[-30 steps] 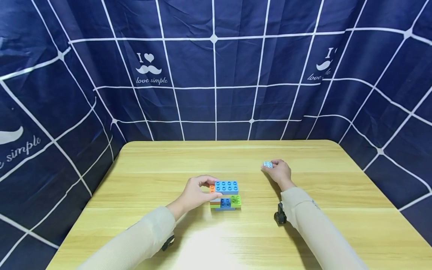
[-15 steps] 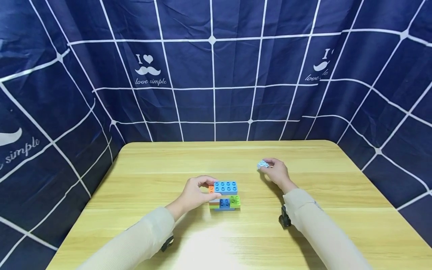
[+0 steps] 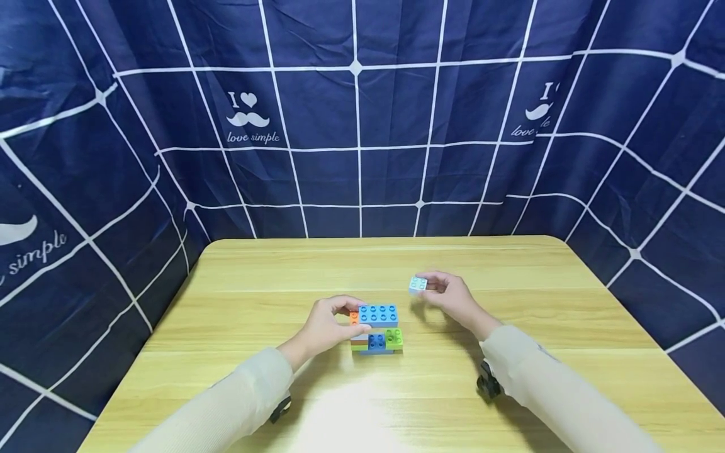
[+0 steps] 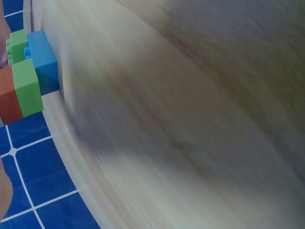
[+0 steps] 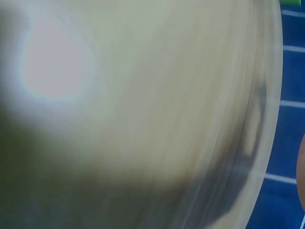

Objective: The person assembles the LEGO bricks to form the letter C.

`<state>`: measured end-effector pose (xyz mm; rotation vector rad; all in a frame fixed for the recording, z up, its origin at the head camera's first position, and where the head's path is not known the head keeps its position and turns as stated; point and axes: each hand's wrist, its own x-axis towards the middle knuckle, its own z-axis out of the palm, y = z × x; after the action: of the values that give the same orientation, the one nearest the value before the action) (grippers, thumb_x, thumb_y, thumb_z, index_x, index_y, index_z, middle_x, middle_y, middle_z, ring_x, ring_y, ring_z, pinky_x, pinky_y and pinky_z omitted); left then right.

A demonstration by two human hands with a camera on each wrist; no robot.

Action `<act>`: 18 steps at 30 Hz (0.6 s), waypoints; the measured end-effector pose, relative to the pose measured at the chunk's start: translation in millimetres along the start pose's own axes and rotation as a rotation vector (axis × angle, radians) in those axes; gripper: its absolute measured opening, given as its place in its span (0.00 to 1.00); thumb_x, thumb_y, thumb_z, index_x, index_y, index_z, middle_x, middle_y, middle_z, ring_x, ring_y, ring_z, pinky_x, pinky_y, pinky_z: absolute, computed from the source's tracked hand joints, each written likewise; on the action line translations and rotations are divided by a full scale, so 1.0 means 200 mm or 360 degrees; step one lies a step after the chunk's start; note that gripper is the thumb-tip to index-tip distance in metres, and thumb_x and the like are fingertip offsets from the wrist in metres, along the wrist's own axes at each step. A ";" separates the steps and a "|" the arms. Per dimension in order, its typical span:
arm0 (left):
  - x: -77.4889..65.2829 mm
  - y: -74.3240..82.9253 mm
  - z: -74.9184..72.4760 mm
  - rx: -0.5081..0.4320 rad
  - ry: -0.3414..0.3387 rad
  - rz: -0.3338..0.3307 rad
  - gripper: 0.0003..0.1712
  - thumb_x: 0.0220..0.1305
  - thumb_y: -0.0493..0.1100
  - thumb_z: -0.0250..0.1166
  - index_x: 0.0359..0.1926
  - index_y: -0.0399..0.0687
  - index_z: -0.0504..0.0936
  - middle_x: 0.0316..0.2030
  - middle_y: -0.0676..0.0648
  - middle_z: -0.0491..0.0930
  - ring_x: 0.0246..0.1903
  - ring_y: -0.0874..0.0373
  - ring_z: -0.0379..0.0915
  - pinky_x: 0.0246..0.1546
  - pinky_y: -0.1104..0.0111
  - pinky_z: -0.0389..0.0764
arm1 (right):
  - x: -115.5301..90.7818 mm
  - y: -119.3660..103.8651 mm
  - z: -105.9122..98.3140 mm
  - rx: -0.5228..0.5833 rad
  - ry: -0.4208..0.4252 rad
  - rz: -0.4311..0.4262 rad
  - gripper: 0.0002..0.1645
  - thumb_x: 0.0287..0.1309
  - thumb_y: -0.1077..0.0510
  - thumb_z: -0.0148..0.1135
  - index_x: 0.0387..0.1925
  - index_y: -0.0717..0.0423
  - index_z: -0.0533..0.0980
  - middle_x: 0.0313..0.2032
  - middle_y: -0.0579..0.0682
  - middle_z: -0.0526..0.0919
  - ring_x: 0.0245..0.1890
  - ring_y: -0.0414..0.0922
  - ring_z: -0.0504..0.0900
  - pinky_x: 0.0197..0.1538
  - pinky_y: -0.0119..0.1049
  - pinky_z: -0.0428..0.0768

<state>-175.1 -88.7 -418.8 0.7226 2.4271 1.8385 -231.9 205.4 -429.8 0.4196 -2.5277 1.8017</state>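
My left hand [image 3: 323, 327] grips the left end of a stack of toy building bricks, thumb in front and fingers behind. On top of the stack lies a long blue brick [image 3: 378, 313] beside an orange brick [image 3: 354, 318]; a lime green brick [image 3: 394, 338] sits lower at the right. The left wrist view catches the stack's side, with a green brick [image 4: 27, 86], a blue brick [image 4: 45, 62] and a reddish-brown brick [image 4: 8, 95]. To the right and farther back, my right hand [image 3: 450, 299] pinches a small pale blue brick [image 3: 418, 285], its studs facing up.
Both arms reach over a light wooden table [image 3: 272, 270]. A dark blue curtain [image 3: 391, 176] with white lines surrounds its back and sides. A black wrist device [image 3: 488, 380] hangs under the right sleeve. Glare brightens the table's front.
My right hand has moved left with the pale blue brick, closer to the stack, and the brick has turned a little. The left hand and its stack have stayed almost still.
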 end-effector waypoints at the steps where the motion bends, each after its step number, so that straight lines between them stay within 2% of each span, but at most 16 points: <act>1: 0.00 0.00 0.00 -0.0003 -0.0001 -0.0002 0.19 0.48 0.41 0.76 0.42 0.45 0.84 0.37 0.53 0.82 0.40 0.55 0.75 0.46 0.45 0.74 | -0.02 -0.01 0.01 0.0013 -0.0034 -0.0003 0.25 0.51 0.65 0.69 0.52 0.68 0.75 0.40 0.58 0.82 0.37 0.42 0.81 0.38 0.32 0.81; 10: 0.00 0.01 0.00 -0.0011 0.0003 -0.0010 0.19 0.47 0.40 0.77 0.42 0.45 0.84 0.37 0.53 0.82 0.40 0.54 0.75 0.47 0.45 0.74 | -0.15 -0.10 0.08 0.0077 -0.0406 -0.0072 0.24 0.50 0.66 0.70 0.49 0.73 0.75 0.36 0.60 0.84 0.35 0.47 0.82 0.38 0.34 0.82; 18: 0.00 0.02 -0.01 -0.0008 0.0004 -0.0004 0.19 0.46 0.39 0.77 0.42 0.44 0.84 0.37 0.53 0.83 0.39 0.54 0.75 0.46 0.45 0.75 | -0.17 -0.13 0.12 0.0053 -0.0502 -0.0164 0.25 0.47 0.67 0.71 0.48 0.74 0.75 0.35 0.59 0.84 0.35 0.46 0.83 0.43 0.36 0.82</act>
<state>-174.0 -88.6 -413.8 0.7167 2.4229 1.8453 -189.1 182.6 -419.2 0.8829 -2.6108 1.8723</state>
